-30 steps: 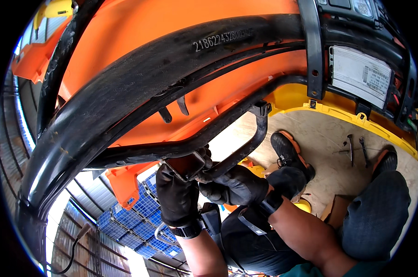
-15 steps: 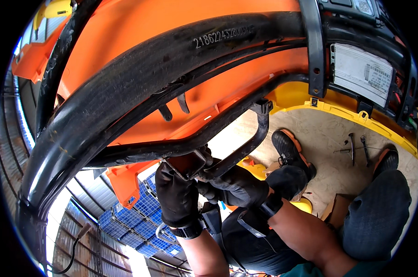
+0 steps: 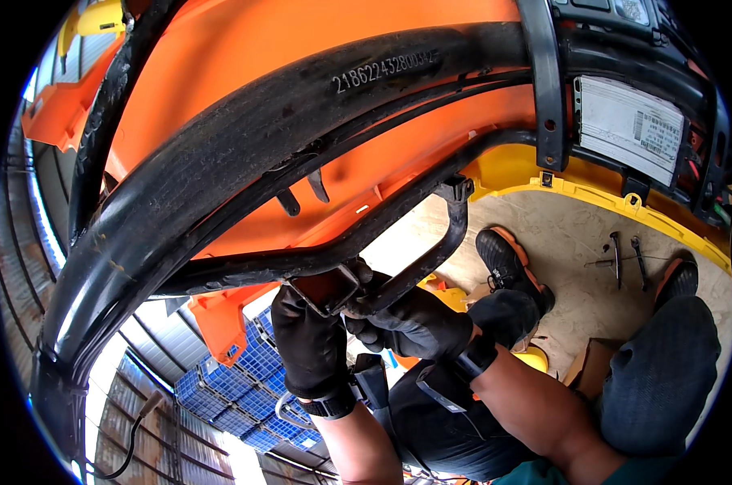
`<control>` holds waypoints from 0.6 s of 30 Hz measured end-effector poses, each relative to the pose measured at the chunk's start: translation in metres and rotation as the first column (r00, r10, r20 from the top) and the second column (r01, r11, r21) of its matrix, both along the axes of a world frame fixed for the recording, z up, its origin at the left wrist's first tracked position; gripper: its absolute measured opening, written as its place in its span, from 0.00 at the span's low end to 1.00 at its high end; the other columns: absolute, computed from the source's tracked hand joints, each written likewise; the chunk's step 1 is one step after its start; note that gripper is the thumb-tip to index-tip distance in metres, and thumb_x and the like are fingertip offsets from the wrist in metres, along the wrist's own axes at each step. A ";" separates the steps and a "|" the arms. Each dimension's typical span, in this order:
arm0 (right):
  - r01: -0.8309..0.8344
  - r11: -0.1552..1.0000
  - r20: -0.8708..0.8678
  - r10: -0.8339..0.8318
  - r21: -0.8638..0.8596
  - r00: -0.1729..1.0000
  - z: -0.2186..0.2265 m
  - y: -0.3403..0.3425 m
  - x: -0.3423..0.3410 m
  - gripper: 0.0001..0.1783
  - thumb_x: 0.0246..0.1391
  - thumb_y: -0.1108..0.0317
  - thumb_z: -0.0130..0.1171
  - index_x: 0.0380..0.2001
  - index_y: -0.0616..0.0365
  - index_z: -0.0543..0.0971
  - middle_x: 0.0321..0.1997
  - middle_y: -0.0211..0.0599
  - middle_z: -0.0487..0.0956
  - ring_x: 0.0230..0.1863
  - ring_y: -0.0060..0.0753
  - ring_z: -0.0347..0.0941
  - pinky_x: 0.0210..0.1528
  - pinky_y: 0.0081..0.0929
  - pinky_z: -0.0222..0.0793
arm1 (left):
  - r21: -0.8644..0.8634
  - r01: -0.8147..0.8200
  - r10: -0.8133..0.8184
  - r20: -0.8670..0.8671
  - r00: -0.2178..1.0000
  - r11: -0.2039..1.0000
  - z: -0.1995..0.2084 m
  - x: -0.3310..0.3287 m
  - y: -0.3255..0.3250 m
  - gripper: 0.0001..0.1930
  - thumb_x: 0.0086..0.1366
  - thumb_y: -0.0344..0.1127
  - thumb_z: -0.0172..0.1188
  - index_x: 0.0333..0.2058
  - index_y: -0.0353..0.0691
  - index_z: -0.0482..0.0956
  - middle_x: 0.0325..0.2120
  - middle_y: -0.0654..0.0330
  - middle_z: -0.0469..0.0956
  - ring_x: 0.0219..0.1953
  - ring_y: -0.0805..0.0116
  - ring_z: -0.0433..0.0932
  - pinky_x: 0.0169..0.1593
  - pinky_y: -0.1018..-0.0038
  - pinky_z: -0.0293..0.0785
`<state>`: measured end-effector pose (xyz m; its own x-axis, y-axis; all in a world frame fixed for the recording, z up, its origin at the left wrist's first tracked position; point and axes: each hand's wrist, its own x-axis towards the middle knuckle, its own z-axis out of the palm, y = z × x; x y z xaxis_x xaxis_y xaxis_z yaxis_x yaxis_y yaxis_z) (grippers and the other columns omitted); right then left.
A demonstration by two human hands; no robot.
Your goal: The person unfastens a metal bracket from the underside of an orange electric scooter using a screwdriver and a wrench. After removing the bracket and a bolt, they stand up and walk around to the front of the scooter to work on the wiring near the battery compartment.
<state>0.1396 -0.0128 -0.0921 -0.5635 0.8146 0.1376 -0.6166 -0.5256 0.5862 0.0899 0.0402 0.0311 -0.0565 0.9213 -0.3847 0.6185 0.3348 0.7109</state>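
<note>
Both my hands wear black gloves and are raised to a square, open metal bracket [image 3: 327,309] under the black tube frame [image 3: 301,260]. Against the bracket's left and lower side is my left hand [image 3: 307,343]; its fingers go behind the metal and are hidden. My right hand [image 3: 421,325] sits just right of the bracket, below the bent black tube [image 3: 430,260]. Its fingers are curled in, the tips at the bracket's lower right corner. Whatever they may pinch is too small or covered to make out.
A thick black tube [image 3: 244,133] arches overhead before orange panels [image 3: 244,48]. Yellow trim [image 3: 641,212] curves at the right, below a white label sheet [image 3: 628,128]. Tools [image 3: 616,259] lie on the floor by my shoes. Blue mesh crates [image 3: 232,396] stand at the lower left.
The view has shifted very slightly against the frame. Both hands stay at the bracket, with hardly any visible movement.
</note>
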 end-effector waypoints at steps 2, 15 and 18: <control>-0.032 0.998 -0.044 0.030 -0.047 0.999 0.007 0.001 0.021 0.11 0.58 0.65 0.60 0.44 0.51 0.76 0.32 0.21 0.74 0.31 0.15 0.69 0.33 0.15 0.64 | 0.003 -0.014 0.014 0.013 1.000 1.000 0.000 0.014 0.000 0.14 0.62 0.31 0.57 0.46 0.32 0.73 0.37 0.53 0.80 0.35 0.67 0.80 0.39 0.74 0.78; -0.013 1.000 -0.060 0.014 0.019 0.998 0.003 -0.004 0.006 0.10 0.60 0.60 0.58 0.40 0.52 0.78 0.29 0.23 0.75 0.29 0.17 0.69 0.32 0.17 0.63 | 0.013 -0.021 0.021 0.051 0.999 1.000 0.005 0.014 -0.002 0.19 0.62 0.38 0.62 0.46 0.30 0.75 0.38 0.53 0.81 0.39 0.65 0.81 0.43 0.72 0.77; -0.015 1.000 -0.007 0.015 0.005 1.000 0.002 -0.002 0.004 0.11 0.60 0.60 0.58 0.42 0.52 0.79 0.31 0.23 0.75 0.32 0.17 0.68 0.35 0.17 0.63 | 0.013 -0.014 0.013 0.093 0.996 1.000 0.003 0.012 0.002 0.19 0.62 0.39 0.63 0.45 0.29 0.76 0.38 0.53 0.81 0.38 0.65 0.81 0.43 0.73 0.77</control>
<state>0.1434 -0.0149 -0.0901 -0.5744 0.8054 0.1459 -0.6046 -0.5377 0.5876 0.1015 0.0424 0.0342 -0.0333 0.9259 -0.3762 0.5451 0.3323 0.7697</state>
